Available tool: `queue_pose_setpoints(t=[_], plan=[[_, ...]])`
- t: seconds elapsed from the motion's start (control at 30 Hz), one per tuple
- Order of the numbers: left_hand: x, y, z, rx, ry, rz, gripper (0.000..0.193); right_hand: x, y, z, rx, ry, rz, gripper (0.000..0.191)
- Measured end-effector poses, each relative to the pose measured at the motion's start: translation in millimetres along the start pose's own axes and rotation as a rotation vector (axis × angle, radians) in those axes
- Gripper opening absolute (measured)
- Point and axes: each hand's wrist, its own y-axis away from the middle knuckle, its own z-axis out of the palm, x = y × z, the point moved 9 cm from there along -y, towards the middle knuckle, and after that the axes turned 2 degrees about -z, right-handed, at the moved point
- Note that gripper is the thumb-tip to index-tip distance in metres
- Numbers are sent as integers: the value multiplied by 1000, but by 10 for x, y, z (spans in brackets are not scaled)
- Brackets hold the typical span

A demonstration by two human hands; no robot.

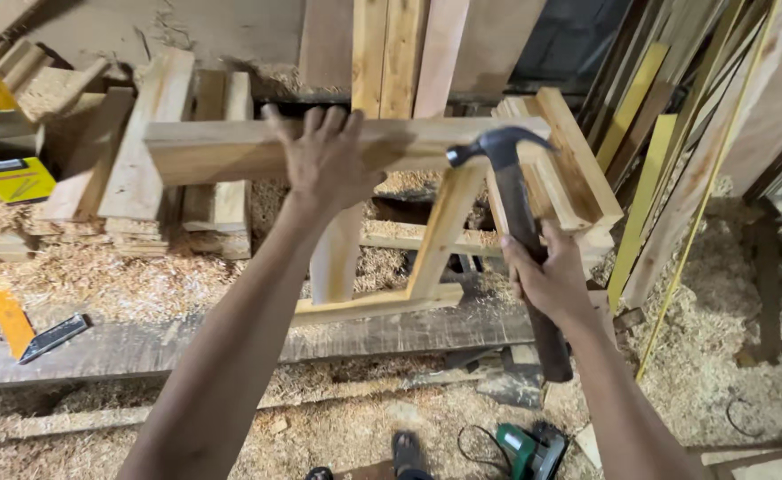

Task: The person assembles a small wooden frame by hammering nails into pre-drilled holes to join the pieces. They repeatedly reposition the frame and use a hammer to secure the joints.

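Head view: looking down on two bare hands at a pale wooden frame, sawdust all around.
Left grip: flat and spread over the top rail of the wooden frame, fingers hooked over the far edge, pressing rather than clenching.
Right grip: closed fully round the dark handle of the claw hammer, low on the shaft.
Hammer axis: runs from 5 o'clock at the butt up to 11 o'clock at the steel head, which sits at the rail's right end.
Key relation: rail's long axis lies 9 to 3 o'clock; hammer head is at 3 o'clock from the left hand, near it; right hand nearer the joint at the rail's end.
Frame: planed light timber, square-edged, two uprights dropping toward 6 o'clock onto a lower rail.
Tabletop: dark, worn plank, dusted with shavings.
Around: stacked offcuts at 10 o'clock, leaning boards at 2 o'clock, green power tool on the floor at 6 o'clock.
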Motion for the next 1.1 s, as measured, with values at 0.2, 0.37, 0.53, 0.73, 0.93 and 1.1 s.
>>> queue_pose_setpoints(t=[0.2,0.37,0.53,0.73,0.93,1.1], plan=[[583,-245,577,193,-274,78,102,1236,-273,-245,14,68,248,45],[700,-597,900,316,-245,21,105,2417,-1016,-243,-67,-11,91,42],[520,-798,1164,239,-99,-108,89,3480,-1645,-127,-144,115,230,41],[529,-892,1254,334,-96,-111,85,3727,-2064,164,-205,71,302,42],[446,-944,1358,348,-27,-96,87,3752,-2447,486,-154,-30,418,58],[390,-993,1386,315,-142,-118,97,3725,-2660,697,-144,0,397,33]])
